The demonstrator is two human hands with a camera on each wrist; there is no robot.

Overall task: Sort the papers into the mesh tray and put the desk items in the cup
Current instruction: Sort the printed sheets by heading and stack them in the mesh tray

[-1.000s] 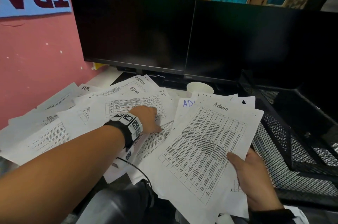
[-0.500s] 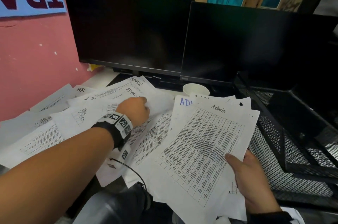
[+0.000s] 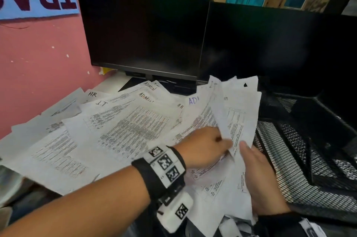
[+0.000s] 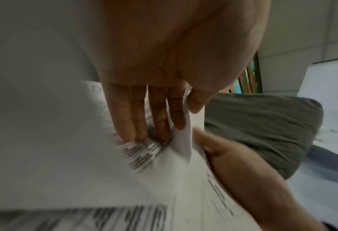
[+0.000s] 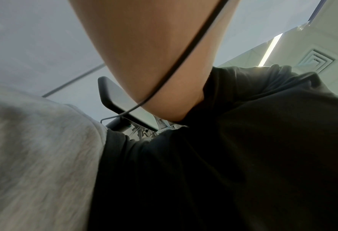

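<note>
Several printed papers [image 3: 125, 130], hand-marked HR, I.T and ADMIN, lie fanned over the desk. My right hand [image 3: 251, 161] grips a stack of papers [image 3: 241, 109] from below, tilted up beside the black mesh tray [image 3: 301, 175]. My left hand [image 3: 224, 143] pinches one sheet between thumb and fingers against that stack. In the left wrist view the left hand [image 4: 184, 123] has the sheet [image 4: 184, 140] folded between thumb and fingers, with the right hand's thumb [image 4: 219, 150] just below. The cup is hidden behind the raised papers. The right wrist view shows only a forearm and dark clothing.
Two dark monitors [image 3: 144, 33] [image 3: 270, 49] stand along the back of the desk. A pink wall [image 3: 38, 66] bounds the left side. The mesh tray fills the right side, with dark tiers behind it.
My left hand has moved right from the spread papers to the stack, bringing a sheet with it. The right hand's stack has tilted upward and now hides the cup.
</note>
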